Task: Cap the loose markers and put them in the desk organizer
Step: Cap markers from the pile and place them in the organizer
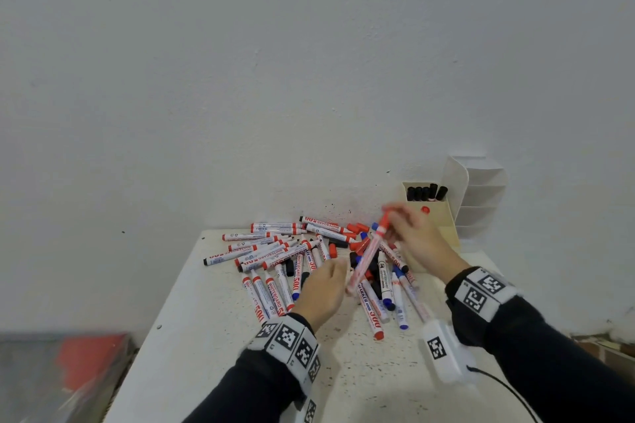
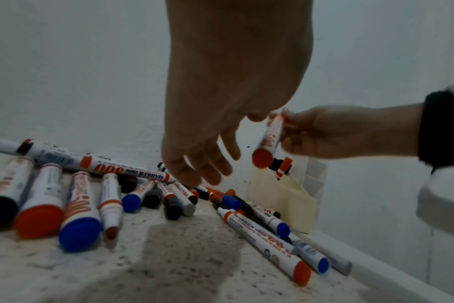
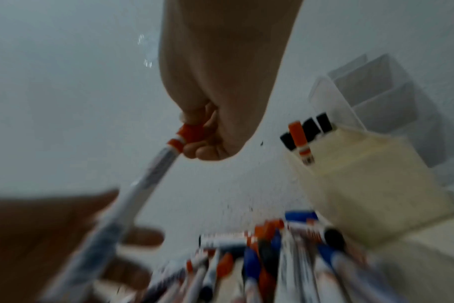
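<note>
My right hand [image 1: 400, 225] grips a red whiteboard marker [image 1: 367, 256] by its red-capped end, and the barrel slants down toward my left hand. In the right wrist view the fingers [image 3: 202, 141] curl round the red cap of that marker [image 3: 143, 188]. Relaxed and holding nothing, my left hand [image 1: 330, 276] hovers over the pile with spread fingers [image 2: 205, 166]. A pile of red, blue and black markers [image 1: 275, 251] and loose caps [image 1: 357, 244] lies on the white table [image 1: 206, 336]. The cream desk organizer [image 1: 443, 230] at the back right holds several black-capped markers [image 1: 426, 192].
A white tiered rack [image 1: 481, 196] stands behind the organizer against the wall. A white tagged device [image 1: 443, 350] with a black cable lies near the table's right edge. Beyond the table's left edge, a blurred red and grey object [image 1: 86, 361] sits lower down.
</note>
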Motion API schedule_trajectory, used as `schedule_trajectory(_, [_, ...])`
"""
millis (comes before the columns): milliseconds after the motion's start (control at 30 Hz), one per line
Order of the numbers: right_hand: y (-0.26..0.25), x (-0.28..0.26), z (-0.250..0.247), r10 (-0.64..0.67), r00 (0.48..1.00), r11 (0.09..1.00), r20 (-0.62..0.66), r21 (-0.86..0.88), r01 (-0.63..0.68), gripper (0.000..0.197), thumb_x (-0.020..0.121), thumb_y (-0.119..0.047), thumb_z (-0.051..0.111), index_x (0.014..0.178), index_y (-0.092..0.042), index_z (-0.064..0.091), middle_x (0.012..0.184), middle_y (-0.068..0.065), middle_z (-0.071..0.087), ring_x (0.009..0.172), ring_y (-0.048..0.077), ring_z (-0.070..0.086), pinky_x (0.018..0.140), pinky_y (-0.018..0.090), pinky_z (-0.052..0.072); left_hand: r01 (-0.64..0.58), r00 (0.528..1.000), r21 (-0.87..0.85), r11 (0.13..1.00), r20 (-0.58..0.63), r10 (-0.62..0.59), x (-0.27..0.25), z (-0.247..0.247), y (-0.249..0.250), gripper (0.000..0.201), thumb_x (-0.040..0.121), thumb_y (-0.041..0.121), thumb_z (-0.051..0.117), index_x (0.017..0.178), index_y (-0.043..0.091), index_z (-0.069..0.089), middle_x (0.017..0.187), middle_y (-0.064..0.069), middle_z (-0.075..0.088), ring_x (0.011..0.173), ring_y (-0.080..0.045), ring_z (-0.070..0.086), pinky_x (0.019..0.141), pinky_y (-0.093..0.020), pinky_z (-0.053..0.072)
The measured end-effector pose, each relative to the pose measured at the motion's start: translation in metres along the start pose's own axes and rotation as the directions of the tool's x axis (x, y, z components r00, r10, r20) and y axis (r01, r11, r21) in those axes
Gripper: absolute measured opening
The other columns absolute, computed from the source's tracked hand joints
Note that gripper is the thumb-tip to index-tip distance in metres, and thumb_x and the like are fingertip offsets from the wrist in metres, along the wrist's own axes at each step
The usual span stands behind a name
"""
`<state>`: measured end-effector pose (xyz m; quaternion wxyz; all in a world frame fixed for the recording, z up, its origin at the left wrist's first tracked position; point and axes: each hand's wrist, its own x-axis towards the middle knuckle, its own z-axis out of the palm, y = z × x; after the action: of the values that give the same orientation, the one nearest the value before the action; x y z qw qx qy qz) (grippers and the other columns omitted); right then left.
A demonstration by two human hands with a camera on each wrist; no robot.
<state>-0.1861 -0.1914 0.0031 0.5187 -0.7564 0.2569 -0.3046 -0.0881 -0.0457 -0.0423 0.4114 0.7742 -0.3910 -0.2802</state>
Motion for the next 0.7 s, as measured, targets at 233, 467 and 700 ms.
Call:
schedule_trajectory(233, [-0.009,0.03,-0.052,-0.506,0.688,0.85,-0.521,-0.437,0.294,0.022,0.096,-0.004,0.042,0.113,0.0,0.054,0.103,0.009,0.055,0.093,0.015,0.051,0.083,0.019,0.04,0.233,0.972,0.702,0.673,-0.153,-0.176,-0.002,-0.017,-0.026,0.031,0.093,0.014,0.043,0.122,0.021,0.05,0.128,-0.004,0.049,0.122,-0.026,0.047,0.108,-0.05,0.032])
schedule_trajectory(467, [0.035,0.029,-0.05,-0.363,0.836,0.853,-0.412,-0.508,0.12,0.026,0.097,-0.004,0.039,0.118,0.003,0.052,0.113,0.021,0.054,0.094,0.019,0.048,0.079,0.009,0.031,0.157,0.981,0.861,0.483,-0.077,-0.181,-0.009,-0.016,-0.036,0.037,0.091,0.014,0.044,0.128,0.02,0.048,0.136,-0.007,0.043,0.128,-0.029,0.04,0.109,-0.053,0.026])
schedule_trajectory(700, [0.06,0.036,-0.044,-0.219,0.91,0.815,-0.353,-0.579,-0.028,0.027,0.096,-0.009,0.043,0.12,-0.001,0.053,0.116,0.019,0.058,0.105,0.03,0.054,0.089,0.034,0.043,0.081,0.989,0.901,0.427,-0.02,-0.144,-0.014,-0.014,-0.039,0.029,0.094,0.017,0.046,0.123,0.016,0.052,0.132,-0.008,0.046,0.127,-0.031,0.038,0.109,-0.055,0.023])
